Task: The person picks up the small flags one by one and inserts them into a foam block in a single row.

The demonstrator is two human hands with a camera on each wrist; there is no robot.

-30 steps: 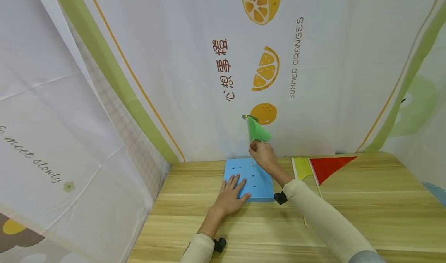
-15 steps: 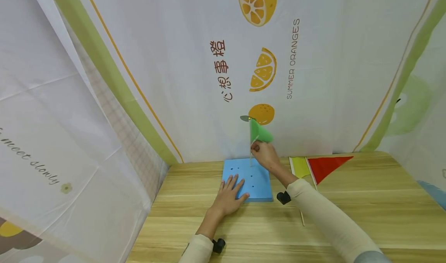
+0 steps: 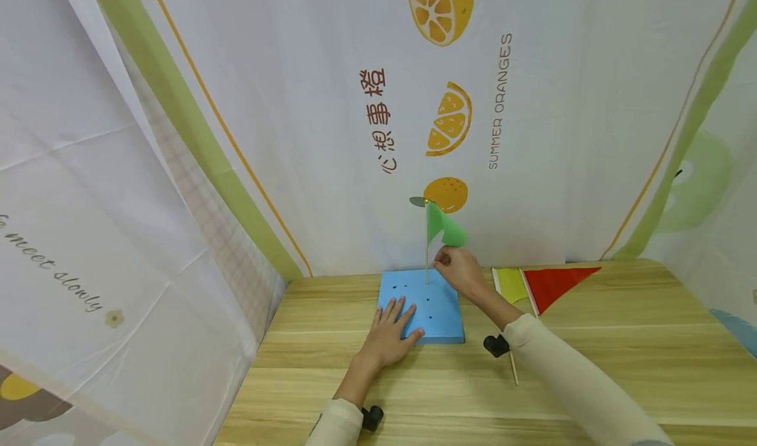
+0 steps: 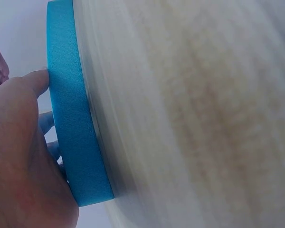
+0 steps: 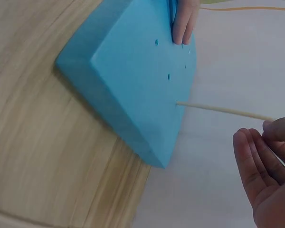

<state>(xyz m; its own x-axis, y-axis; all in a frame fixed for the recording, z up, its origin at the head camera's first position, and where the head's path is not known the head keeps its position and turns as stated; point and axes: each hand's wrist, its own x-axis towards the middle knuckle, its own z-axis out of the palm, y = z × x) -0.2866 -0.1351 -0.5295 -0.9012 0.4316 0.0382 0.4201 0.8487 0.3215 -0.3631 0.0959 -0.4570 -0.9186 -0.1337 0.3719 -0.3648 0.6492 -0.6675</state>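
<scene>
A green flag [image 3: 436, 224] on a thin wooden stick [image 5: 223, 110] stands upright, its lower end in the top of a blue foam block [image 3: 445, 324]. My right hand [image 3: 461, 272] is just right of the stick, below the flag's curled cloth, with its fingertips a little apart from the stick in the head view. Spread flat, my left hand [image 3: 387, 337] presses on the block's left front part. Several small holes dot the block's top. The left wrist view shows the block's side [image 4: 73, 104] with the left thumb at its upper edge.
Right of the block, a yellow flag [image 3: 510, 284] and a red triangular flag [image 3: 554, 287] lie on the wooden table [image 3: 639, 360], their sticks partly under my right forearm. A white curtain [image 3: 331, 137] with printed oranges hangs behind the table.
My right hand has let go of the green flag's stick and shifted slightly right and down. The flag stays standing in the block. My left hand has stayed in place.
</scene>
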